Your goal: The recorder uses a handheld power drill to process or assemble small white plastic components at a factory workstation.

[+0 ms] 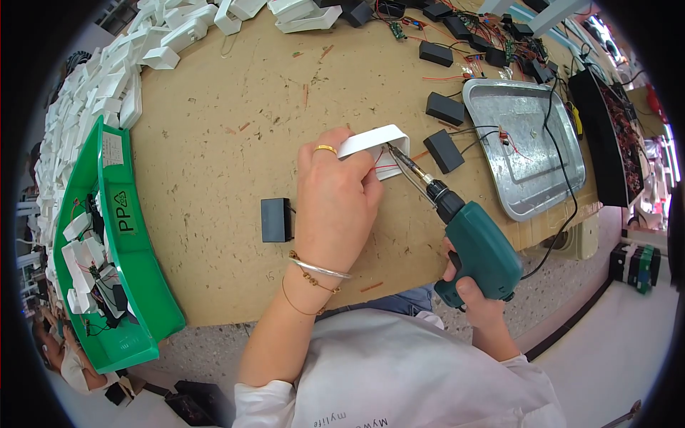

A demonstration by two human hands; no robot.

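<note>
Left hand (335,203) pinches the case (374,140) over mid-bench (214,178) — glossy white, open-sided, squared-off with a rounded corner, thin red wires (386,167) inside. Right hand (481,305) is wrapped around the grip of a dark green gun (486,246) — metal tip (401,155) at the case's open side. Black box (275,220) sits left of the left hand.

The left grip (337,194) holds a white casing (372,140), the right grip (479,299) a green soldering gun (481,246).
</note>
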